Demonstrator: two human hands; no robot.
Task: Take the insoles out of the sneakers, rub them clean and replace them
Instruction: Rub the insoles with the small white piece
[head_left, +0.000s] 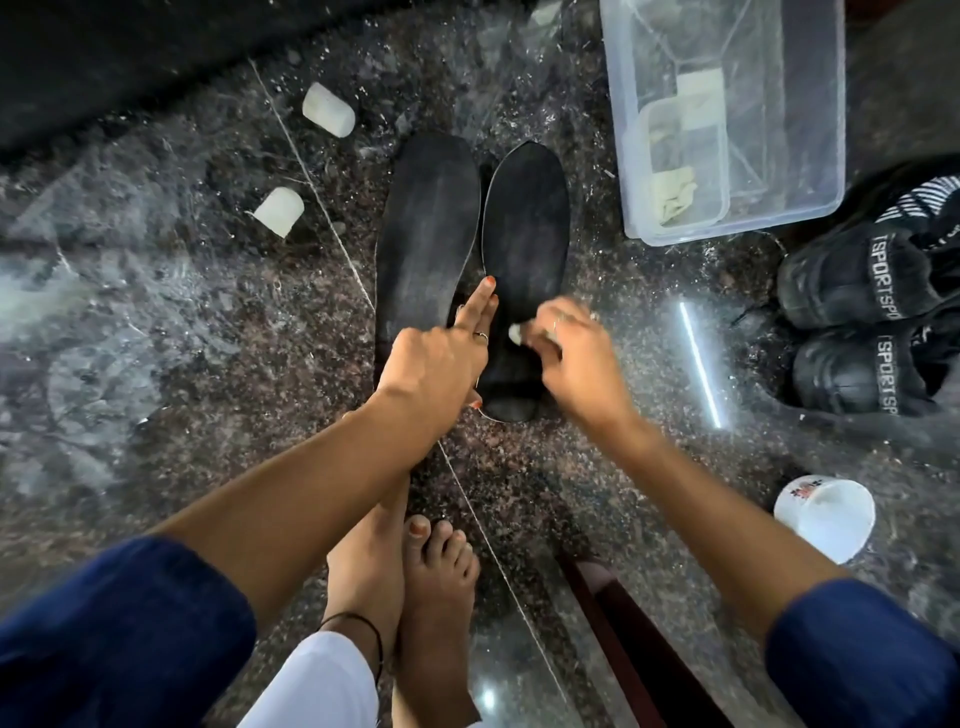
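A: Nearest, what are the hands doing?

B: The left hand pins the right insole at its near inner edge, forefinger stretched out along it, other fingers curled; I judge that is to stop it sliding on the floor. The right hand pinches a small white wad against the same insole's heel half, seemingly mid-rub.

A: And the insoles themselves?

B: Both lie side by side on the floor, toes pointing far, touching or nearly so. The left insole looks greyer and dusty; the right one is darker, perhaps damp.

A: Sneakers?

B: The black sneakers sit well apart at right, so replacing is not yet done. Farther right, a clear tub holds pale scraps.
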